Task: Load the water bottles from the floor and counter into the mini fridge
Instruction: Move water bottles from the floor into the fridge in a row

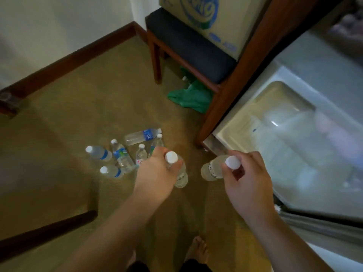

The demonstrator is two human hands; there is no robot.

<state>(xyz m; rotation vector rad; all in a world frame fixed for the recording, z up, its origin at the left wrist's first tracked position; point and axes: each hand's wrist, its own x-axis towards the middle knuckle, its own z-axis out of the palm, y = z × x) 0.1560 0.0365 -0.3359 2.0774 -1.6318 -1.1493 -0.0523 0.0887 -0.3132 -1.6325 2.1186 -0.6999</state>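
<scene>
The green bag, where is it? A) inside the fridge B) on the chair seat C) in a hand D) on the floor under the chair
D: the green bag lies crumpled on the carpet beneath the wooden chair, whose seat holds a cardboard box instead.

A cluster of water bottles (125,152) lies on the carpet (78,114) near the middle, one (142,136) on its side at the far edge. Right of them stands the open mini fridge (294,124). Far behind, a chair (188,50) bears a cardboard box (206,14); a plastic bag (191,95) lies under it. Nearest, the left hand (157,173) and right hand (249,179) each hold a bottle by its neck.
</scene>
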